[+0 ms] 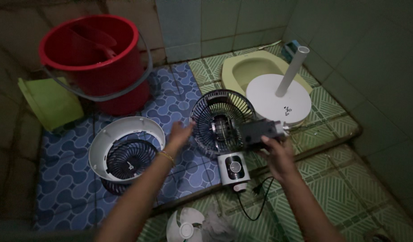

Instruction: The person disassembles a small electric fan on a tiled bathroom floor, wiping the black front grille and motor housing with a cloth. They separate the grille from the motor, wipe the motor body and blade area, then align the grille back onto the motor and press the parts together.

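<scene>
On the tiled floor, the left hand (pixel 179 133) spreads open against the fan grille (pixel 222 120); the right hand (pixel 278 150) grips its dark motor housing (pixel 259 132). A loose hold could drop it onto the control box (pixel 234 168).

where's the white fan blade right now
In the head view the white fan blade lies on the green tiled floor at the bottom edge, between the person's forearms, just left of the black power cord.

A red bucket (pixel 96 58) stands beside a green dustpan (pixel 49 103), apparently; white fan blades (pixel 185 225) lie near the camera.
</scene>
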